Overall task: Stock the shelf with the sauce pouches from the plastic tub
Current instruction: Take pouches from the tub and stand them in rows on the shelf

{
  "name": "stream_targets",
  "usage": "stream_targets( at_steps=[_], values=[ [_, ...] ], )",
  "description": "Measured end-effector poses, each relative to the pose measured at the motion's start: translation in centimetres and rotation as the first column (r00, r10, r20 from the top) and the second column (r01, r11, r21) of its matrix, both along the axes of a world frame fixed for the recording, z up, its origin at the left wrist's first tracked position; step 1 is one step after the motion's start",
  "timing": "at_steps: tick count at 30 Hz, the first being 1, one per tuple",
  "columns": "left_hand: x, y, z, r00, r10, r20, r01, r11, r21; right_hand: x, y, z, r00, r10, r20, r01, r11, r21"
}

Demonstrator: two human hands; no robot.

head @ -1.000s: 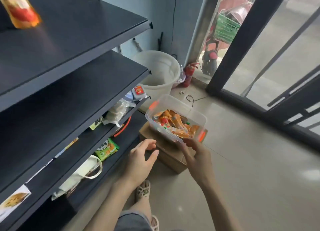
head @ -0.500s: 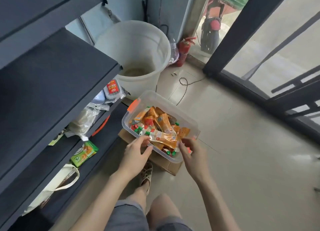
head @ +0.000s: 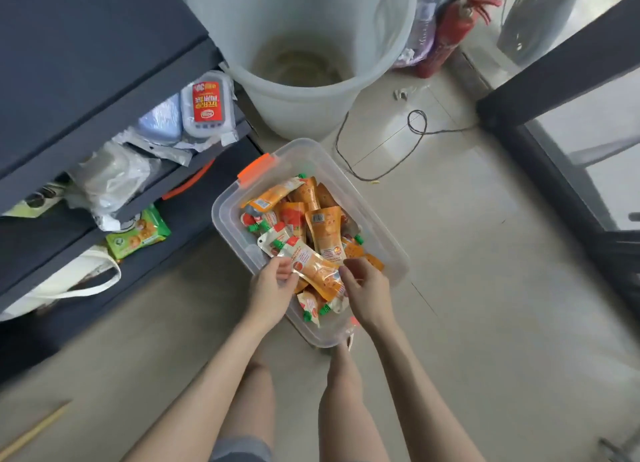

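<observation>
A clear plastic tub (head: 384,239) with orange latches sits on the floor in front of me, filled with several orange sauce pouches (head: 323,227) with green caps. My left hand (head: 272,290) pinches the left edge of one orange pouch (head: 313,271) lying on top at the tub's near end. On that pouch's right side my right hand (head: 367,288) has curled fingers at its edge. The dark shelf unit (head: 86,90) stands at the left.
A large white bucket (head: 304,42) stands just beyond the tub. A red fire extinguisher (head: 446,35) and a loose black cable (head: 398,153) lie to the right. The lower shelves hold plastic packs, a green snack packet (head: 138,236) and a white tote bag (head: 65,281).
My view has dropped from the shelves down onto the tub. Both hands have moved from the tub's near rim in over the pouches and taken hold of the top pouch.
</observation>
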State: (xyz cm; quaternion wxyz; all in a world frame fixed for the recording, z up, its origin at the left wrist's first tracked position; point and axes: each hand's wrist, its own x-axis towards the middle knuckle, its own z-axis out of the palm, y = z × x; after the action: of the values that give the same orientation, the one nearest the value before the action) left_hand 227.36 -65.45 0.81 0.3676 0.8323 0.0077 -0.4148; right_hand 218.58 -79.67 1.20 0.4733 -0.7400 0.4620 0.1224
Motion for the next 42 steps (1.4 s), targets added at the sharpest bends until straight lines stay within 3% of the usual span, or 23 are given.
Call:
stream_targets(
  at_steps=[4, 7, 11, 16, 20, 27, 32, 37, 42],
  values=[
    [-1.8, -2.2, -5.7, 0.955, 0.286, -0.078, -0.281, 0.957, 0.065, 0.4, -2.4, -5.8, 0.991, 0.124, -0.045, -0.118, 0.987, 0.107],
    [-2.7, -3.3, -9.5, 0.853, 0.51, -0.113, -0.502, 0.86, 0.094, 0.6, -3.4, -10.2, 0.973, 0.219, -0.078, -0.206, 0.968, 0.143],
    [-3.8, -4.6, -13.4, 0.744, 0.655, -0.135, -0.634, 0.755, 0.167, 0.7, -4.1, -15.1, 0.957, 0.275, -0.088, -0.26, 0.954, 0.148],
    [-4.2, -6.9, -16.3, 0.706, 0.708, -0.007, -0.683, 0.683, 0.259, 1.1, -4.2, -19.7, 0.977, 0.202, -0.06, -0.194, 0.973, 0.127],
    [-3.8, -7.3, -18.2, 0.601, 0.798, 0.047, -0.774, 0.567, 0.283, 1.7, -4.4, -21.7, 0.999, 0.035, -0.021, -0.031, 0.98, 0.196],
    [-4.0, -6.2, -20.1, 0.602, 0.798, -0.031, -0.78, 0.596, 0.192, 1.9, -4.8, -23.0, 1.0, -0.025, 0.017, 0.019, 0.955, 0.295],
    [-3.9, -6.0, -18.8, 0.703, 0.705, -0.09, -0.709, 0.704, -0.026, 1.7, -5.1, -21.7, 0.993, -0.041, 0.108, -0.003, 0.926, 0.377],
    [-3.4, -5.8, -15.0, 0.729, 0.679, -0.083, -0.679, 0.703, -0.211, 1.9, -6.4, -17.2, 0.975, 0.041, 0.218, -0.122, 0.92, 0.373],
    [-2.7, -4.7, -7.7, 0.738, 0.67, -0.077, -0.661, 0.697, -0.278, 1.9, -6.9, -9.5, 0.95, 0.16, 0.269, -0.258, 0.886, 0.385]
  ],
)
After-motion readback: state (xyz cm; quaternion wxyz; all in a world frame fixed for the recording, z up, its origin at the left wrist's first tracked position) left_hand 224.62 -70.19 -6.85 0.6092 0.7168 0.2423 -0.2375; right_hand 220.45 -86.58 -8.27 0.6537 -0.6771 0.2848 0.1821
